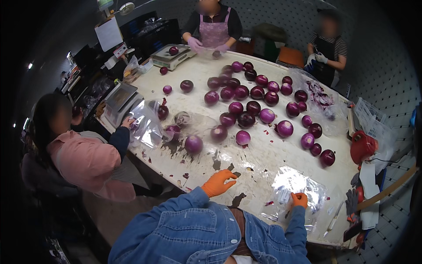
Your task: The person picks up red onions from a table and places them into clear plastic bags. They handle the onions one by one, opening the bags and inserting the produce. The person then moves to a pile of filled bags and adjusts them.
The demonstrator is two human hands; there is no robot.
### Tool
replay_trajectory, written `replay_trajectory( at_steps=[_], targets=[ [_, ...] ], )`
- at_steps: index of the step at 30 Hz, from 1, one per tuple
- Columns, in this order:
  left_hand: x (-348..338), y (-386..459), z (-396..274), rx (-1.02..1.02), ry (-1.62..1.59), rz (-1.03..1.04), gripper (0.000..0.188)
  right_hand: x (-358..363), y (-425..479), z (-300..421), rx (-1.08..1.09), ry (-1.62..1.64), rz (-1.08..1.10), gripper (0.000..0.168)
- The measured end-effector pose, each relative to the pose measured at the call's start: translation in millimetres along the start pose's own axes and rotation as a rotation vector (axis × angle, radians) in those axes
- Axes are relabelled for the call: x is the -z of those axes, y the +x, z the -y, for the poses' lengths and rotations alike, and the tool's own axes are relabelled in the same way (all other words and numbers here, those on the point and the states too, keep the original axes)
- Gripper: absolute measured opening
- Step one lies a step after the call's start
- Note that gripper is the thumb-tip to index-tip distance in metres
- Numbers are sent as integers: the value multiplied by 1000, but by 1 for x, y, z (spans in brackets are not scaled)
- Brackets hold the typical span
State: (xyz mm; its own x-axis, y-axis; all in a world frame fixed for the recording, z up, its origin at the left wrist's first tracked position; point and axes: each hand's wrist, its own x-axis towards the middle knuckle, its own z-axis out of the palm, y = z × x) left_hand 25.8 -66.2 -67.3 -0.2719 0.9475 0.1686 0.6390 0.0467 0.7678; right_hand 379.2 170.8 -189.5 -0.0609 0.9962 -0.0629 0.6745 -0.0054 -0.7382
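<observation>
My left hand (219, 183), in an orange glove, hovers over or rests on the table's near edge, fingers curved and apart with nothing in them. My right hand (299, 200), also orange-gloved, pinches the top of a pile of clear plastic bags (306, 184). A printed white label (284, 195) shows on the bags just left of those fingers. Many peeled red onions lie loose across the white table (197, 112). A red onion (194, 145) is closest to my left hand, and another red onion (327, 157) lies beyond the bags.
A knife-like tool (334, 219) lies right of the bags. Onion skins (319, 94) sit on plastic at the far right. Digital scales (171, 56) stand at the back left. One person (87, 158) sits at left; a person in an apron (214, 29) and another person (326, 52) stand opposite.
</observation>
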Motion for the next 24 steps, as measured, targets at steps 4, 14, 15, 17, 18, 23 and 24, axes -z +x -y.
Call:
replay_trajectory(
  at_steps=[4, 14, 15, 17, 18, 23, 24],
  targets=[
    [-4, -4, 2, 8, -7, 4, 19, -6, -2, -16, 89, -54, -74, 14],
    [0, -2, -10, 42, -87, 30, 23, 45, 61, -35, 38, 565, -169, 21],
    [1, -1, -13, 76, -134, 53, 26, 56, 65, -21, 99, 634, -183, 20],
    [4, 3, -25, 118, -236, 69, 34, 80, 31, 82, 121, 604, -116, 18],
    [6, 11, -40, 107, -296, 77, 41, 89, 12, 121, 238, 586, -85, 18],
    [-9, 49, -84, -4, -734, 96, 78, 54, -69, 238, 664, 614, 137, 5],
    [-10, 55, -91, 25, -866, 137, 82, 44, -85, 255, 759, 540, 157, 7]
  ],
)
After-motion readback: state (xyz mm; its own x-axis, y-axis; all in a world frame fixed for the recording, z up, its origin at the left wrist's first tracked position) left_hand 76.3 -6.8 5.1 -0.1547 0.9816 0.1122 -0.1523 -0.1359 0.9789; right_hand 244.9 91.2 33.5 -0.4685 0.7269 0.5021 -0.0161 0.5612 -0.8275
